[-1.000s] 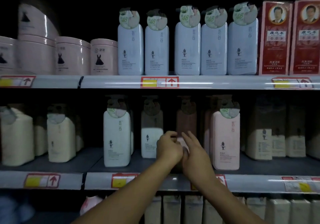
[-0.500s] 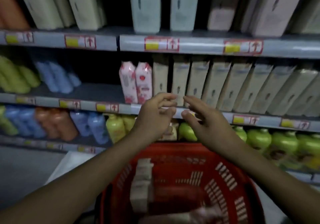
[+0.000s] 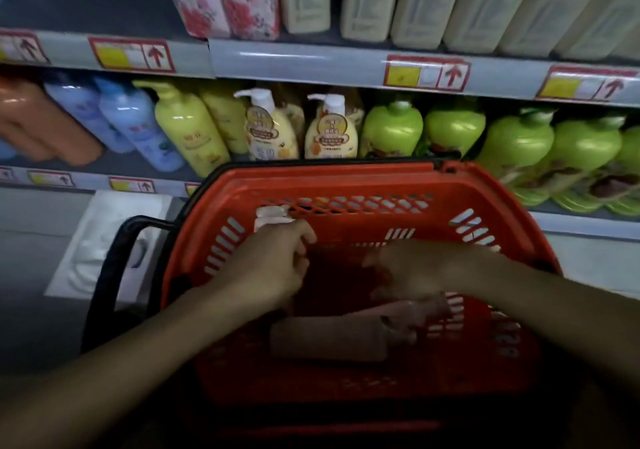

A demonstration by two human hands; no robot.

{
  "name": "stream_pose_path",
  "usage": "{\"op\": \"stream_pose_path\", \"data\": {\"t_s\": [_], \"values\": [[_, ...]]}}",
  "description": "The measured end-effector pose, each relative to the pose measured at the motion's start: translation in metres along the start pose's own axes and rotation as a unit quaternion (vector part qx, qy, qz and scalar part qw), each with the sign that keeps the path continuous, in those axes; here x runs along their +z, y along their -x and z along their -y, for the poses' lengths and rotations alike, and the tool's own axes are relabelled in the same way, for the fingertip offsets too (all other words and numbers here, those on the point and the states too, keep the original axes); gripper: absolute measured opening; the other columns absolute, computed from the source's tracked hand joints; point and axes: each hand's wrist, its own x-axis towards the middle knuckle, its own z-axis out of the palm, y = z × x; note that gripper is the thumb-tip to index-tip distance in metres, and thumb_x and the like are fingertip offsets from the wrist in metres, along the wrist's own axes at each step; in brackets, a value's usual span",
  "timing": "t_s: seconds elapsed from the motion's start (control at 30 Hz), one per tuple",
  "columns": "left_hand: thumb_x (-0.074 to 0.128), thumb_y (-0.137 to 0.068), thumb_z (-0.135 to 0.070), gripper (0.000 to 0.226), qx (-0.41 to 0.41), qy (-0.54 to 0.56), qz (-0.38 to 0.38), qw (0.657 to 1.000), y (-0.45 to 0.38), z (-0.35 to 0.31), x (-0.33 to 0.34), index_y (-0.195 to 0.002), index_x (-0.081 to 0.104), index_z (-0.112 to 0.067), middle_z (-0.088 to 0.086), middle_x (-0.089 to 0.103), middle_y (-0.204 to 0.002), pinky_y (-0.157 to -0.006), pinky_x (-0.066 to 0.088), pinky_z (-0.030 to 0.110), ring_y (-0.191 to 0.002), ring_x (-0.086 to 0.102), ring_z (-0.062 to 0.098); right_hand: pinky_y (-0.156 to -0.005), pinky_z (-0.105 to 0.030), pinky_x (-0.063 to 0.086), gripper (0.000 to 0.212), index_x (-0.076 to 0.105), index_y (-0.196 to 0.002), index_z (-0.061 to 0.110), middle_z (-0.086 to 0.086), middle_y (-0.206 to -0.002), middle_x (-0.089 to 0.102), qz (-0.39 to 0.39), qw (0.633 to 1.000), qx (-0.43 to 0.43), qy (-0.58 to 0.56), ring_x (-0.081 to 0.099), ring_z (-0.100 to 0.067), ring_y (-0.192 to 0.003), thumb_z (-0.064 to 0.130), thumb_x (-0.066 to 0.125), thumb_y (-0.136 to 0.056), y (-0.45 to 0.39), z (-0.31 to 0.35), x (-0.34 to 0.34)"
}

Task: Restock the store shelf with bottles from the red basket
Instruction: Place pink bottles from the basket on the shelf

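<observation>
Both hands are down inside the red basket (image 3: pixel 346 185), which sits just in front of the lower shelf (image 3: pixel 346 67). The left hand (image 3: pixel 266 272) curls its fingers round an upright pale bottle (image 3: pixel 270 218) at the basket's far left side. The right hand (image 3: pixel 412 272) hangs over the middle, blurred, so I cannot tell how far it is closed. Just below it a brownish bottle (image 3: pixel 329 341) lies on its side on the basket floor. Beyond the basket stand yellow pump bottles (image 3: pixel 270 129) and green bottles (image 3: pixel 512 143).
</observation>
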Motion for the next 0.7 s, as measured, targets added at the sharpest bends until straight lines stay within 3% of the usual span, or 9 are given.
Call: {"op": "stream_pose_path", "data": {"t_s": [0.13, 0.2, 0.3, 0.4, 0.53, 0.7], "values": [[0.060, -0.087, -0.012, 0.031, 0.041, 0.003, 0.031, 0.999, 0.007, -0.008, 0.010, -0.111, 0.060, -0.031, -0.011, 0.067, -0.093, -0.073, 0.052, 0.026, -0.082, 0.064, 0.005, -0.096, -0.040, 0.055, 0.043, 0.064, -0.130, 0.010, -0.014, -0.126, 0.069, 0.152, 0.985, 0.006, 0.082, 0.068, -0.029, -0.112, 0.036, 0.061, -0.097, -0.006, -0.001, 0.044], [0.059, -0.088, -0.010, 0.031, 0.051, -0.005, 0.050, 0.997, 0.012, -0.009, 0.018, -0.112, 0.061, -0.029, -0.009, 0.070, -0.098, -0.077, 0.051, 0.026, -0.088, 0.065, 0.007, -0.098, -0.039, 0.052, 0.039, 0.057, -0.138, 0.010, -0.013, -0.133, 0.064, 0.159, 0.986, 0.012, 0.058, 0.064, -0.030, -0.118, 0.022, 0.057, -0.101, -0.018, -0.016, 0.056], [0.058, -0.088, -0.014, 0.033, 0.058, -0.044, 0.076, 0.994, 0.019, -0.009, 0.031, -0.118, 0.060, -0.030, -0.007, 0.070, -0.111, -0.088, 0.052, 0.031, -0.104, 0.064, 0.010, -0.097, -0.041, 0.053, 0.040, 0.054, -0.139, 0.012, -0.011, -0.132, 0.063, 0.131, 0.991, 0.011, 0.037, 0.064, -0.027, -0.116, 0.016, 0.056, -0.099, -0.030, -0.041, 0.059], [0.054, -0.085, -0.015, 0.036, 0.081, -0.079, 0.105, 0.988, 0.026, -0.010, 0.041, -0.117, 0.059, -0.030, -0.002, 0.071, -0.108, -0.084, 0.054, 0.036, -0.103, 0.065, 0.016, -0.098, -0.032, 0.050, 0.052, 0.045, -0.146, 0.014, -0.007, -0.143, 0.053, 0.090, 0.995, 0.038, 0.024, 0.058, -0.021, -0.117, 0.012, 0.060, -0.096, -0.026, -0.064, 0.066], [0.057, -0.080, -0.016, 0.036, 0.097, -0.100, 0.144, 0.980, 0.032, -0.012, 0.046, -0.114, 0.058, -0.027, 0.000, 0.070, -0.108, -0.078, 0.055, 0.038, -0.098, 0.068, 0.023, -0.100, -0.032, 0.052, 0.054, 0.047, -0.144, 0.022, -0.003, -0.141, 0.056, 0.150, 0.983, 0.095, 0.048, 0.059, -0.017, -0.120, 0.020, 0.068, -0.094, -0.024, -0.094, 0.091], [0.057, -0.085, -0.016, 0.036, 0.097, -0.096, 0.135, 0.981, 0.022, -0.009, 0.046, -0.118, 0.056, -0.027, 0.001, 0.070, -0.114, -0.085, 0.055, 0.040, -0.104, 0.067, 0.022, -0.094, -0.028, 0.054, 0.022, 0.063, -0.118, 0.021, 0.000, -0.117, 0.067, 0.112, 0.992, 0.053, 0.018, 0.066, -0.015, -0.107, 0.030, 0.059, -0.099, -0.014, -0.082, 0.081]]}}
